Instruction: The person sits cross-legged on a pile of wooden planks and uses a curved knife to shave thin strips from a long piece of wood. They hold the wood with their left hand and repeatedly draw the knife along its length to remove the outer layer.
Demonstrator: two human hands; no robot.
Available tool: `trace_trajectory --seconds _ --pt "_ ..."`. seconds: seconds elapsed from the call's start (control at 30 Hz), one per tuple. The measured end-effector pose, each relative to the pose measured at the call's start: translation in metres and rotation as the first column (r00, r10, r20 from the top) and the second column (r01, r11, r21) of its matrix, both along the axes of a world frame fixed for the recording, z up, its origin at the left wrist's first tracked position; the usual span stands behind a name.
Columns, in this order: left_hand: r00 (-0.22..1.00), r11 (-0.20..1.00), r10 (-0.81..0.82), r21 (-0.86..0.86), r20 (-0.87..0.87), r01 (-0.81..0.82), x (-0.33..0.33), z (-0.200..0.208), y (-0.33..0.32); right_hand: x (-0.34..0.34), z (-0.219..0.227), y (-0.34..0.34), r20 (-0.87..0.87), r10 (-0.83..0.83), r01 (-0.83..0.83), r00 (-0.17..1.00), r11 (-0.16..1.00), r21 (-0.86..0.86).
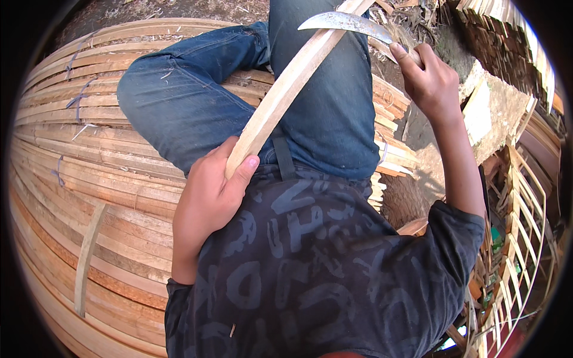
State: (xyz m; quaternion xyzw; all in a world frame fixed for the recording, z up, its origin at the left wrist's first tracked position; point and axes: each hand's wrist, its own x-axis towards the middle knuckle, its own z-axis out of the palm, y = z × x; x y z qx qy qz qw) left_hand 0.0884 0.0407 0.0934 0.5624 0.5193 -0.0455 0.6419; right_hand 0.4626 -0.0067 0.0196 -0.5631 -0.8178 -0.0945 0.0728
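A pale wooden strip (292, 80) slants up across my lap, from my waist to beyond my knee. Its near end sits in my left hand (210, 194), whose fingers and thumb close round it. My right hand (433, 80) is wrapped round the short handle of a sickle (346, 22) with a curved metal blade. The blade lies across the strip near its far part, its tip pointing left. Whether the edge bites into the wood cannot be made out. My jeans (325, 119) are beneath the strip.
Bundles of long wooden strips (113, 173), bound with purple ties, spread beneath and left of me. One loose short strip (89, 259) lies across them. More stacked strips (507, 36) stand far right. A slatted bamboo frame (519, 250) is at the right; shavings litter the ground.
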Motion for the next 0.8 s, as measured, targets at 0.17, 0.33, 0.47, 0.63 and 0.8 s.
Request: trace_trajectory --seconds 0.17,0.33,0.47,0.63,0.8 --pt "0.997 0.981 0.081 -0.176 -0.006 -0.081 0.002 0.004 0.005 -0.007 -0.001 0.0 -0.026 -0.028 0.027 0.999 0.999 -0.02" --pt "1.0 0.999 -0.025 -0.044 -0.017 0.024 0.002 -0.001 0.001 -0.061 0.031 -0.009 -0.112 0.06 -0.068 0.992 0.995 -0.07" --pt "0.999 0.992 0.03 -0.124 -0.026 -0.033 -0.003 0.004 0.006 -0.008 -0.002 0.004 0.004 -0.137 0.137 0.991 0.991 0.014" --pt "1.0 0.997 -0.01 -0.077 -0.022 0.009 0.003 0.006 0.008 0.002 0.013 0.0 0.005 -0.242 0.241 0.97 0.965 -0.102" --pt "0.999 0.993 0.018 -0.116 -0.037 -0.022 0.006 0.006 0.01 -0.055 0.025 0.0 -0.124 -0.011 -0.002 0.992 0.995 -0.104"
